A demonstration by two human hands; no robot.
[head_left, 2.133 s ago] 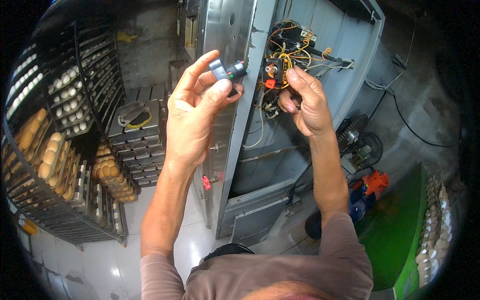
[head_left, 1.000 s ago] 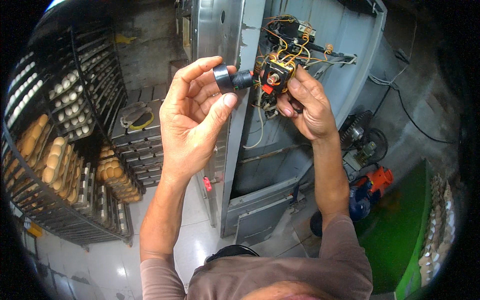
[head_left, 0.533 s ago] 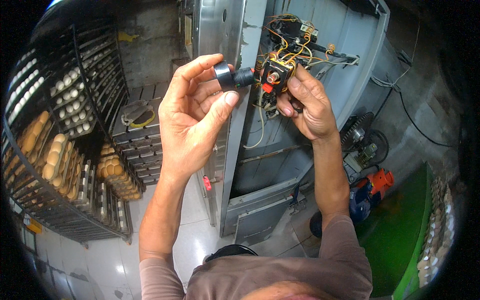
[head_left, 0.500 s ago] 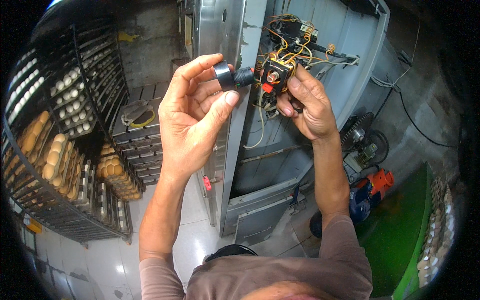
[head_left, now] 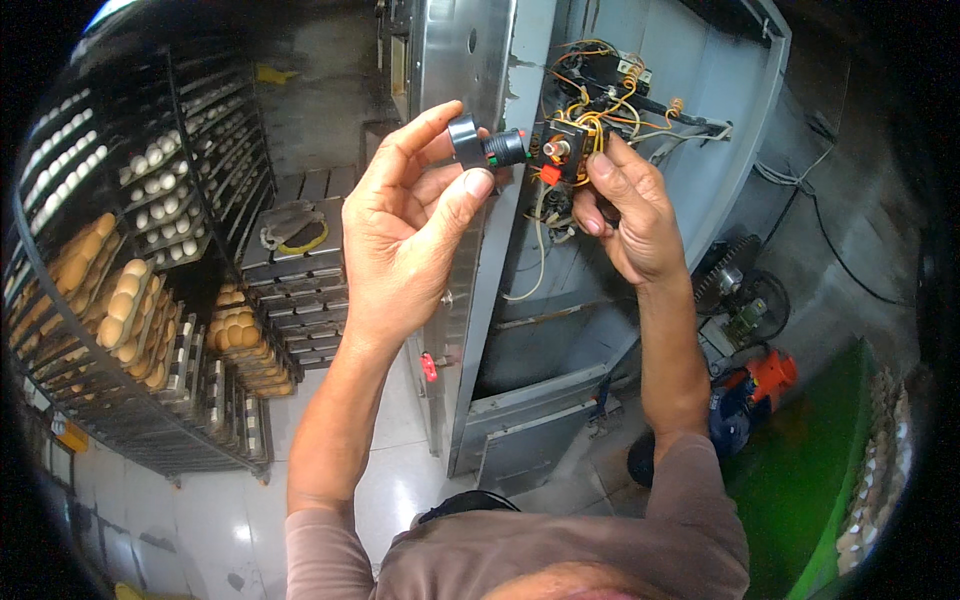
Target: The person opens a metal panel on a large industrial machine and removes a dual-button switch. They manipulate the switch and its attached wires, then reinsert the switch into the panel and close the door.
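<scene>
My left hand [head_left: 402, 240] pinches a black push-button head [head_left: 467, 142] between fingers and thumb. Its threaded barrel, with small red and green marks, points right. My right hand [head_left: 642, 222] grips a black switch block [head_left: 573, 140] by its right side; a metal-tipped round part shows at the front and a red piece below. The barrel end sits close to the block's front, and whether they touch I cannot tell. Yellow and orange wires [head_left: 628, 92] run from the block into the open grey metal cabinet [head_left: 535, 350]. Part of the block is hidden by my right fingers.
At left stands a dark rack [head_left: 172, 90] with trays of white eggs and brown rounded buns or eggs. Stacked metal trays [head_left: 300, 240] are beside it. A motor with a toothed wheel [head_left: 735, 295], a blue and orange machine [head_left: 745, 395] and a green surface [head_left: 800, 470] lie right.
The whole view has shifted a little to the right. The button head has turned slightly, so its red and green marks show more. Both hands keep their grips.
</scene>
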